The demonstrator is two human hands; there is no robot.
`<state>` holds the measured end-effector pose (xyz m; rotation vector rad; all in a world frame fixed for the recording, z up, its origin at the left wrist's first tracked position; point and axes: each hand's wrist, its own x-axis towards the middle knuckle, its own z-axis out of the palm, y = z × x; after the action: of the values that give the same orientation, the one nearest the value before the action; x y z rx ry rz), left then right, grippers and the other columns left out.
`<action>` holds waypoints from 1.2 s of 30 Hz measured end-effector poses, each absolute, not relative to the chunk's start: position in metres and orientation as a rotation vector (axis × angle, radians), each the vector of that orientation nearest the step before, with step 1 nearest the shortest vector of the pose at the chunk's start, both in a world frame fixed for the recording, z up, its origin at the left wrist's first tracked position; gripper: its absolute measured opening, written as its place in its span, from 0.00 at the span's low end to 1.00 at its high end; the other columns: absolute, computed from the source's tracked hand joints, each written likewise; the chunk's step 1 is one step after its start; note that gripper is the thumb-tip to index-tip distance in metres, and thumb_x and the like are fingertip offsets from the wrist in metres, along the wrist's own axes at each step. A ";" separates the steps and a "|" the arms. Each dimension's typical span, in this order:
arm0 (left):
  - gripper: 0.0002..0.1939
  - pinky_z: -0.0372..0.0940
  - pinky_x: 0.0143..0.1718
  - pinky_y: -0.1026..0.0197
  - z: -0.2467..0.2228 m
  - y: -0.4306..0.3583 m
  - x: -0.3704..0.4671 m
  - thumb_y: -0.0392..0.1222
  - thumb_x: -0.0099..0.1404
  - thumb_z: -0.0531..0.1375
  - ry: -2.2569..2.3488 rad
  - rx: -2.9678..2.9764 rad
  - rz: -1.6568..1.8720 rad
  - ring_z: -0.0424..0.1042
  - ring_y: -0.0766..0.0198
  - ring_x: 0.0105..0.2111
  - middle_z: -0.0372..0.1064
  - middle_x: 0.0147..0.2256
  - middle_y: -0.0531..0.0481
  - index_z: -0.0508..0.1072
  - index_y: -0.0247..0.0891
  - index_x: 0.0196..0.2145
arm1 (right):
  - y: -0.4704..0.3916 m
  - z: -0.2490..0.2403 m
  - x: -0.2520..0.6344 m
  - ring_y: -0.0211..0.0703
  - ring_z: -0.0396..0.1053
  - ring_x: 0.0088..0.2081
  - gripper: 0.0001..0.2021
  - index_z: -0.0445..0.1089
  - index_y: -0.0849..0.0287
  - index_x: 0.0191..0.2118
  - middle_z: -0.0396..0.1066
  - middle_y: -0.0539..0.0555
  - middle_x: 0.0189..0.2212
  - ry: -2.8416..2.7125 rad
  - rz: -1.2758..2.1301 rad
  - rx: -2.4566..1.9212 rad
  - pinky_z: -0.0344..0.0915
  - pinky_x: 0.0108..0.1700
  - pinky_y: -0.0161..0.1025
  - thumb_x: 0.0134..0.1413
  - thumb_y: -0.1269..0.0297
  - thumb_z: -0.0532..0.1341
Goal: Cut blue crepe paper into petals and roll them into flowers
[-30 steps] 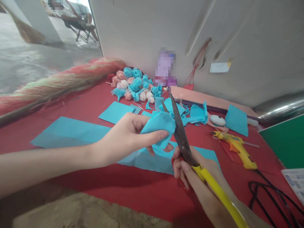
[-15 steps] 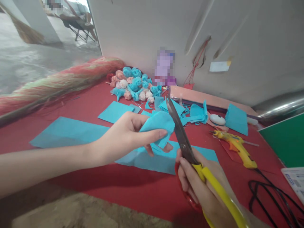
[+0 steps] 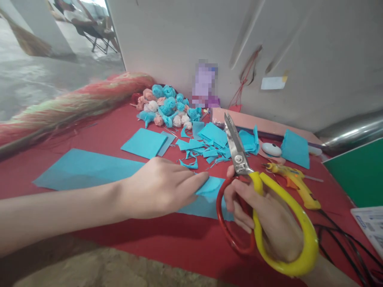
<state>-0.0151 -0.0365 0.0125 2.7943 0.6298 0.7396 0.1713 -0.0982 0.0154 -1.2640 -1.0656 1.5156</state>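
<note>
My left hand [image 3: 163, 187] is closed on a small folded piece of blue crepe paper [image 3: 208, 185], low over a long blue paper strip [image 3: 89, 165]. Most of the piece is hidden under the fingers. In my right hand [image 3: 269, 219] is a pair of scissors [image 3: 238, 153] with one red and one yellow handle, blades pointing up and away and nearly together. Beyond the hands lie blue paper scraps [image 3: 206, 149], a stack of blue squares [image 3: 143, 142] and a heap of blue, pink and white paper flowers [image 3: 169, 105].
On the right lie a yellow glue gun [image 3: 296, 183] with a black cord, a white oval object [image 3: 271, 149] and a folded blue paper [image 3: 295, 148]. A pink box [image 3: 257, 123] runs along the wall. A broom-like fibre bundle [image 3: 74, 99] borders the left. A person [image 3: 86, 20] sits in the background.
My left hand has lowered the cut blue piece to the paper strip and turned palm down. The scissors have moved away from the piece, their handles swinging into fuller view.
</note>
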 end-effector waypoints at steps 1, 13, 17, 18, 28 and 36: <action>0.13 0.63 0.22 0.67 0.010 -0.038 -0.016 0.35 0.64 0.48 0.591 2.859 0.722 0.68 0.66 0.21 0.70 0.20 0.48 0.72 0.34 0.38 | -0.098 0.012 0.169 0.25 0.47 0.12 0.12 0.60 0.59 0.37 0.60 0.42 0.15 -1.016 1.541 -1.245 0.49 0.14 0.23 0.52 0.57 0.60; 0.19 0.68 0.35 0.63 0.006 -0.026 -0.011 0.29 0.59 0.48 0.756 2.567 0.552 0.72 0.61 0.37 0.72 0.39 0.43 0.67 0.35 0.47 | -0.101 0.019 0.168 0.25 0.47 0.17 0.12 0.62 0.57 0.37 0.53 0.41 0.20 -1.033 1.627 -1.368 0.47 0.17 0.24 0.43 0.70 0.62; 0.16 0.68 0.34 0.66 0.015 -0.016 -0.009 0.30 0.60 0.45 0.524 1.815 0.191 0.72 0.65 0.35 0.73 0.36 0.47 0.72 0.35 0.36 | -0.101 0.025 0.172 0.28 0.54 0.21 0.11 0.63 0.58 0.32 0.57 0.43 0.20 -1.271 1.637 -1.362 0.53 0.22 0.25 0.39 0.77 0.61; 0.16 0.68 0.31 0.67 0.016 -0.017 -0.009 0.33 0.62 0.45 0.460 1.657 0.113 0.72 0.65 0.32 0.73 0.33 0.49 0.73 0.35 0.33 | -0.102 0.025 0.172 0.28 0.53 0.21 0.11 0.63 0.58 0.31 0.57 0.43 0.20 -1.304 1.656 -1.364 0.53 0.22 0.25 0.39 0.77 0.61; 0.12 0.61 0.21 0.74 0.015 -0.042 -0.004 0.41 0.59 0.56 0.666 1.563 0.224 0.63 0.74 0.19 0.62 0.18 0.56 0.69 0.34 0.21 | -0.102 0.030 0.171 0.26 0.53 0.19 0.19 0.64 0.55 0.33 0.61 0.42 0.23 -1.250 1.404 -1.468 0.54 0.21 0.24 0.32 0.77 0.68; 0.13 0.65 0.26 0.70 0.016 -0.049 -0.002 0.46 0.58 0.58 0.731 1.616 0.216 0.68 0.70 0.23 0.70 0.23 0.52 0.73 0.32 0.25 | -0.099 0.032 0.174 0.26 0.56 0.20 0.14 0.63 0.56 0.35 0.62 0.43 0.24 -1.282 1.191 -1.535 0.57 0.22 0.24 0.39 0.70 0.66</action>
<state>-0.0018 -0.0485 0.0162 1.6158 0.7306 0.2158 0.1736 -0.0990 0.0318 -1.5353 -1.2824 1.1906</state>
